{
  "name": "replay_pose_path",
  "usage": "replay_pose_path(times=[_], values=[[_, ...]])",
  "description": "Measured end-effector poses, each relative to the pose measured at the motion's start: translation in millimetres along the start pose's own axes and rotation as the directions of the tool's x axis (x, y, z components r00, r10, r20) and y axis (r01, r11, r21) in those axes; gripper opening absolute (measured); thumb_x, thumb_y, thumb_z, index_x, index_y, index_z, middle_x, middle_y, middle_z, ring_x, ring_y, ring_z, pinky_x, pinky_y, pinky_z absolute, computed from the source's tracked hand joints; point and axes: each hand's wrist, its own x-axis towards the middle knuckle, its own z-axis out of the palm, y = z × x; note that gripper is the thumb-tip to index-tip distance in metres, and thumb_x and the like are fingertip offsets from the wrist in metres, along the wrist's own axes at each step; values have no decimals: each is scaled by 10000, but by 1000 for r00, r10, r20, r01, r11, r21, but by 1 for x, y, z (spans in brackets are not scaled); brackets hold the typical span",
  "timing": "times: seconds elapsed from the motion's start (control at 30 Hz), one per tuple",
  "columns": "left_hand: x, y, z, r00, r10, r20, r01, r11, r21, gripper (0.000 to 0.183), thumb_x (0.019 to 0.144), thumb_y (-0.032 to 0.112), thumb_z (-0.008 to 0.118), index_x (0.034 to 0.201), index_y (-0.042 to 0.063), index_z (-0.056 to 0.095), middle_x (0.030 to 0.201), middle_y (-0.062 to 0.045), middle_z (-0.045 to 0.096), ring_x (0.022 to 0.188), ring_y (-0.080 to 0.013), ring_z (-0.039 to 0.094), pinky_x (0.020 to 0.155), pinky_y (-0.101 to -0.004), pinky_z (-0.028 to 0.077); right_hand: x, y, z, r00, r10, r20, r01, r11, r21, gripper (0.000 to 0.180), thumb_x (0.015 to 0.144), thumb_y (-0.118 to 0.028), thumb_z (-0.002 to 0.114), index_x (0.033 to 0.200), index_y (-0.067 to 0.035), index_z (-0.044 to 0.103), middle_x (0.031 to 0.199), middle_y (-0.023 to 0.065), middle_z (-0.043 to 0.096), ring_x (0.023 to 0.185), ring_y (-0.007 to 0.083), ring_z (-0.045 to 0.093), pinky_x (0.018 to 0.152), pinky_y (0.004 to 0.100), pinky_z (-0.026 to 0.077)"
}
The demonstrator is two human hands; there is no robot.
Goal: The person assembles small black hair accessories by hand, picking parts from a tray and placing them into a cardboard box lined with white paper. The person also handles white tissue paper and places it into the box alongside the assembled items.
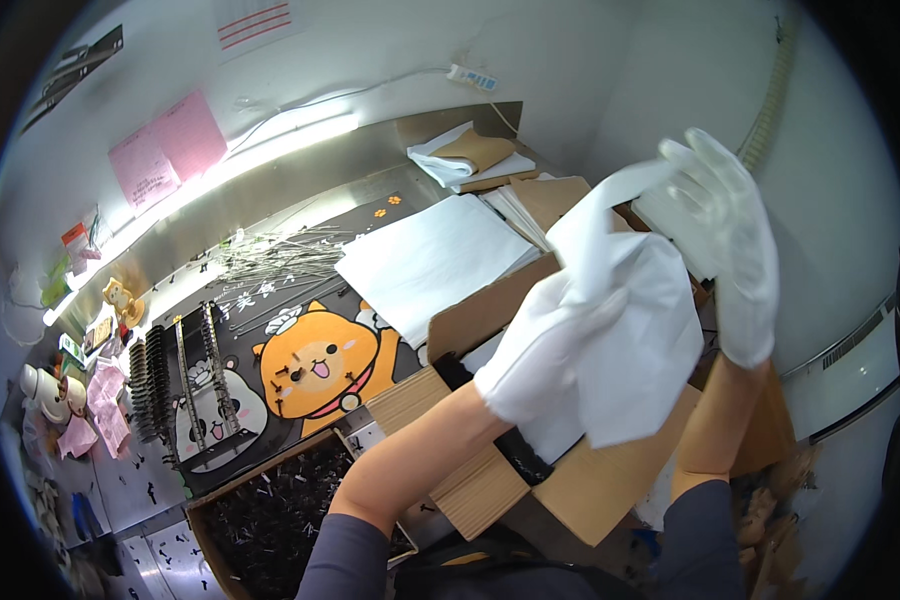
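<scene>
My left hand (547,337), in a white glove, grips a crumpled white sheet (637,345), perhaps thin paper. My right hand (731,247), gloved too and slightly blurred, is raised at the sheet's far right side with its fingers extended. A strip of the sheet reaches up to its fingertips; whether they pinch it is unclear. Below both hands stands an open cardboard box (487,304) with its flaps spread. Black items (521,454) and white sheeting show inside, partly hidden by my left arm and the sheet.
A stack of white sheets (435,259) lies beyond the box. On the dark cartoon mat (322,360) are thin metal rods (285,255) and racks of small black parts (221,367). A carton of small dark parts (277,502) sits at front left. A wall (817,225) rises at right.
</scene>
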Motion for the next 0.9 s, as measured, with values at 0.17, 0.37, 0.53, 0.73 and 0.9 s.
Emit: replay_pose_path(times=[0.17, 0.37, 0.53, 0.73, 0.9], values=[[-68, -26, -10, 876, -452, -171, 386, 867, -316, 444, 918, 92, 603, 1326, -42, 491, 1247, -137, 588, 1114, -224, 603, 953, -352, 500, -64, 47, -26, 881, 55, 470, 289, 723, -627, 619, 894, -369, 560, 1427, -79, 439, 1406, 170, 489, 1294, 328, 451, 1101, 487, 299], [-164, -98, -69, 513, -590, -623, 667, 731, -143, 339, 916, 94, 602, 1226, -42, 580, 1122, -100, 655, 990, -188, 644, 907, -321, 516, -212, 181, 54, 714, 328, 618, 229, 726, -649, 622, 875, -387, 563, 1424, -121, 441, 1441, 147, 440, 1361, 310, 354, 1123, 479, 227], [-221, -77, -63, 575, -272, -772, 756, 538, 373, 585, 842, 99, 678, 1356, -53, 445, 1314, -183, 533, 1178, -249, 550, 994, -365, 455, -268, 239, 96, 683, 162, 712, 144, 926, -349, 590, 888, -386, 570, 1392, -97, 467, 1438, 154, 443, 1334, 296, 397, 1104, 441, 287], [-104, -47, -45, 982, -157, 108, -142, -228, 963, 384, 810, 82, 647, 1190, 45, 608, 1220, -153, 596, 1166, -317, 547, 1023, -422, 405, -263, 222, 69, 656, 468, 592, -324, 883, -339, 571, 900, -333, 581, 1367, -28, 458, 1403, 188, 469, 1230, 360, 497, 1044, 426, 393], [-63, -159, -137, 692, -722, 6, -341, -319, 884, 317, 944, 353, 484, 996, 125, 697, 1010, -65, 684, 1019, -240, 601, 967, -394, 427, -249, 186, 94, 506, 397, 766, -296, 914, -278, 567, 892, -373, 588, 1305, 6, 502, 1331, 220, 521, 1217, 362, 505, 1024, 412, 413]])
